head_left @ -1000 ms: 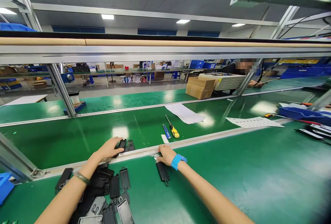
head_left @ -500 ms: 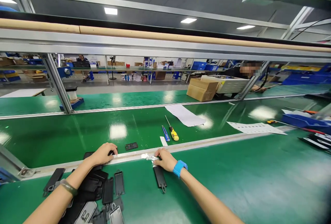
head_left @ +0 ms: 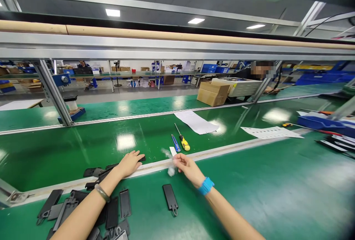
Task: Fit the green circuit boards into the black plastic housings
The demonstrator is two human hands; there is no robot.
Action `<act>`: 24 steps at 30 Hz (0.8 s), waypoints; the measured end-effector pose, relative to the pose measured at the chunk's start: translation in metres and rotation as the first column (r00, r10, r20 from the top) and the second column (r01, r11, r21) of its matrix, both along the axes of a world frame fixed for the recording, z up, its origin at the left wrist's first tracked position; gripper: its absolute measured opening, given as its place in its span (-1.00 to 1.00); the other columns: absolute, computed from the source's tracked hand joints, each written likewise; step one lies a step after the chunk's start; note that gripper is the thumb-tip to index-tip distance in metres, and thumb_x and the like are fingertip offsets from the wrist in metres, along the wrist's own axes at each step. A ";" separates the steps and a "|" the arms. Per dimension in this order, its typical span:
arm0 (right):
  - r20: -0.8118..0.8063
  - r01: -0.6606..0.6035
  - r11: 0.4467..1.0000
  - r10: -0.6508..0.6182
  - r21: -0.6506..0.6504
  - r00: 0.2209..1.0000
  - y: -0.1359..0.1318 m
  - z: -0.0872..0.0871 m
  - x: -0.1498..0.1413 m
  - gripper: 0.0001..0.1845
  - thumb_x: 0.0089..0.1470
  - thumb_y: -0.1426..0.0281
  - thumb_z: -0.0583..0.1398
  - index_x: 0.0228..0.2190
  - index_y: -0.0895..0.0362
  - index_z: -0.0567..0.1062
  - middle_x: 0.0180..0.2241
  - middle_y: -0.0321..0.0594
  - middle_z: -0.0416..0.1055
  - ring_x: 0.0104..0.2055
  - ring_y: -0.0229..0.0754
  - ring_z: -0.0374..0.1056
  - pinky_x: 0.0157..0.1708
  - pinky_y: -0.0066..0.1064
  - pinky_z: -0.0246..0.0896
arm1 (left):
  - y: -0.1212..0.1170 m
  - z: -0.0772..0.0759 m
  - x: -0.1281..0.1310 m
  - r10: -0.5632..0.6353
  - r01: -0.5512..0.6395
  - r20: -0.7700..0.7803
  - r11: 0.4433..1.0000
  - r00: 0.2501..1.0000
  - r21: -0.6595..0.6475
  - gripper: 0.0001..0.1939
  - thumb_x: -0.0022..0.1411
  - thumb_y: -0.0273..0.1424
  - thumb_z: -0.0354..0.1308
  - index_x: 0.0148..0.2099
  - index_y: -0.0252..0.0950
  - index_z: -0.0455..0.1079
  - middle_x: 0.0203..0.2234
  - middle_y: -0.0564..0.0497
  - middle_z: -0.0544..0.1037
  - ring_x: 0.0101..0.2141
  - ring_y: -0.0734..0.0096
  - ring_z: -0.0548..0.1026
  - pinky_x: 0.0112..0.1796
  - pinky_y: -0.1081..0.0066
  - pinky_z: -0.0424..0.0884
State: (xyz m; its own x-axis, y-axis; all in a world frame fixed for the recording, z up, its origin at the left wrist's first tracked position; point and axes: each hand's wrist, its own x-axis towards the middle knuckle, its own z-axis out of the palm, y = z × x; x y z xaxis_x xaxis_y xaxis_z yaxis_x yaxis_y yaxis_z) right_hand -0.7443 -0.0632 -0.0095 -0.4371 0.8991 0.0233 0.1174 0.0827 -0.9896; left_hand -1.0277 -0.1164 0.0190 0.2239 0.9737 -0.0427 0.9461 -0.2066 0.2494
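Observation:
My right hand [head_left: 186, 165] pinches a crumpled piece of clear plastic film [head_left: 171, 170] above the white rail, its edges blurred by motion. Below it a black case with a loop at one end [head_left: 170, 197] lies on the green bench. Beyond the rail, my left hand [head_left: 130, 163] reaches out with fingers extended over a small black plastic piece [head_left: 142, 158], mostly covered by the fingertips. Whether they press on it is hard to see. Under and around my left forearm lies a pile of similar black cases [head_left: 112, 212], partly hidden by the arm.
A blue utility knife [head_left: 175, 142], a yellow screwdriver [head_left: 184, 142] and a white paper sheet [head_left: 195, 121] lie past the rail [head_left: 216, 154]. Farther back are a cardboard box [head_left: 213, 94] and another person [head_left: 246, 73]. A metal post [head_left: 54, 94] rises at left.
My left hand has moved right and forward to the small black piece, its fingers straightening. My right hand has lifted the film away from the looped black case, which stays on the bench.

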 end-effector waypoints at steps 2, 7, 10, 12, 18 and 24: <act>-0.027 -0.003 0.998 0.001 -0.063 1.000 0.004 0.002 0.012 -0.52 -0.14 0.04 0.26 -0.36 0.19 0.40 -0.54 -0.33 0.25 -0.55 -0.32 0.15 -0.54 -0.46 0.11 | -0.004 0.003 -0.010 -0.010 0.009 0.030 1.000 0.999 0.020 -0.60 0.21 -0.52 -0.01 0.09 -0.25 0.36 0.02 -0.14 0.44 0.03 0.12 0.36 0.02 0.22 0.27; -0.026 0.033 0.991 -0.037 -0.130 0.999 0.006 -0.009 0.019 -0.48 -0.25 0.03 0.32 -0.40 0.20 0.41 -0.56 -0.31 0.31 -0.56 -0.32 0.20 -0.55 -0.47 0.16 | -0.033 0.023 -0.017 0.016 -0.025 0.132 0.997 0.991 0.068 -0.59 0.16 -0.51 0.03 0.08 -0.28 0.35 -0.05 -0.13 0.47 -0.05 0.15 0.40 -0.04 0.26 0.30; 0.015 0.031 0.993 -0.029 -0.118 0.999 0.000 -0.018 0.003 -0.54 -0.20 0.08 0.28 -0.37 0.19 0.39 -0.52 -0.27 0.36 -0.49 -0.26 0.31 -0.50 -0.44 0.25 | -0.057 0.035 -0.009 -0.051 0.055 0.205 0.998 0.977 -0.012 -0.64 0.09 -0.46 0.13 -0.02 -0.18 0.42 -0.14 0.00 0.53 -0.16 0.26 0.47 -0.15 0.40 0.36; 0.074 -0.002 0.996 0.009 -0.091 0.997 -0.007 -0.023 -0.014 -0.64 -0.14 0.19 0.26 -0.36 0.18 0.37 -0.51 -0.27 0.38 -0.46 -0.23 0.36 -0.48 -0.43 0.28 | -0.075 0.043 -0.001 -0.109 0.138 0.250 0.985 0.962 -0.102 -0.65 0.05 -0.47 0.17 -0.06 -0.14 0.45 -0.18 0.06 0.55 -0.18 0.28 0.48 -0.14 0.42 0.36; 0.375 -0.067 0.981 -0.007 0.184 0.927 -0.030 -0.020 -0.052 -0.73 -0.16 0.57 0.19 -0.32 0.14 0.38 -0.54 -0.34 0.33 -0.42 -0.17 0.33 -0.32 -0.34 0.23 | -0.134 0.070 -0.009 -0.050 0.102 0.279 0.979 0.959 -0.177 -0.60 0.14 -0.42 0.15 0.05 -0.10 0.40 -0.02 0.03 0.49 -0.01 0.20 0.42 0.04 0.30 0.27; 0.574 -0.174 0.918 -0.069 0.357 0.816 -0.035 -0.003 -0.048 -0.57 -0.22 0.58 0.24 -0.20 0.19 0.39 -0.28 -0.08 0.37 -0.11 0.04 0.28 -0.05 -0.19 0.12 | -0.223 0.120 -0.057 0.294 -0.300 0.097 0.952 0.951 0.053 -0.62 0.28 -0.30 0.03 0.13 -0.16 0.32 0.06 -0.01 0.43 0.05 0.21 0.37 0.08 0.29 0.25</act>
State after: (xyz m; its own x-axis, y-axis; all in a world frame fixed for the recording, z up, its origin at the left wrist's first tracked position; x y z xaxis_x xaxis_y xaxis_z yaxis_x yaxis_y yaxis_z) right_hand -0.7927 -0.0982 -0.0129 -0.5255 0.8463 0.0873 0.6274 0.4547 -0.6322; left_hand -1.0851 -0.3394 0.1395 -0.0760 0.9966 0.0306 0.9425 0.0618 0.3284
